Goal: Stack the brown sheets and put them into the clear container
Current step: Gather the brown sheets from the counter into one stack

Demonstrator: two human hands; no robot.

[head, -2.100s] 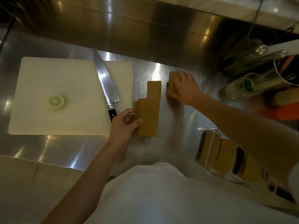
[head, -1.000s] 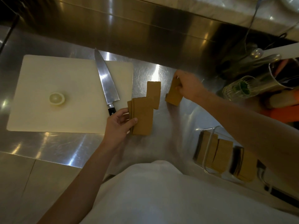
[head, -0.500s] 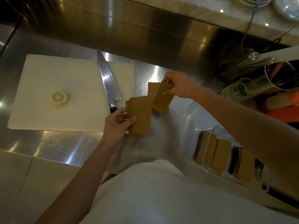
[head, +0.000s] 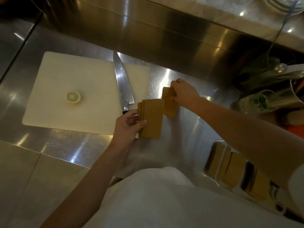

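My left hand [head: 127, 127] grips a fanned stack of brown sheets [head: 152, 119] by its left edge, just above the steel counter. My right hand [head: 182, 92] pinches a second, smaller bunch of brown sheets [head: 170, 104] by its top, held tilted right beside the stack and touching its upper right corner. The clear container [head: 220, 171] stands at the lower right, near the counter's front edge, with several brown sheets [head: 233, 168] upright inside it. My right forearm crosses above part of the container.
A white cutting board [head: 92, 83] lies left of the stack, with a large knife [head: 122, 83] along its right side and a lemon end [head: 73, 97] on it. Glass jars and utensils [head: 263, 101] crowd the right. A steel backsplash [head: 148, 30] rises behind.
My right hand lifted the sheets from the counter at the right and carried them left to the stack in my left hand. The left hand's stack shifted slightly up.
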